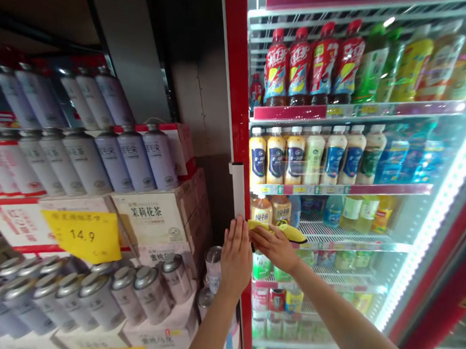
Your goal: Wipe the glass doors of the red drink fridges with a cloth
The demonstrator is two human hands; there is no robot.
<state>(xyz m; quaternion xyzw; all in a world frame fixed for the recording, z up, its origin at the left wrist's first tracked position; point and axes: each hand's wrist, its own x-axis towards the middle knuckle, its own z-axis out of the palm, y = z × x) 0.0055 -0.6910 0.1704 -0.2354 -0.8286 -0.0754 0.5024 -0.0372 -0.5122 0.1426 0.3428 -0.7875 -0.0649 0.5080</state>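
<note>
Yellow cloth (298,234) here, bunched up against the front of a drinks cooler, just right of the pale handle (238,188). The right hand (273,248) has hold of it, fingers bent a little over the folds and pinning it down. My worry is the loose end poking out past the knuckles: ease off the pressure and it could slip out, or the dark edging might snag on something. The left hand (236,258) is pretty much flat, fingers straight and together, resting along the door edge at the bottom of that handle. Can't tell if anything's under the palm, but I don't see a grip. If the door swings, those fingertips look like the ones to get pinched, since they're right by the red frame (234,91). The bottles (276,156) seem to be behind glass, so probably safe unless the door gets jolted. I'd watch the left elbow more tbh: silver-topped cans (151,290) stand on boxes (149,212) close by on that side, and a careless swing back could topple a few.
</note>
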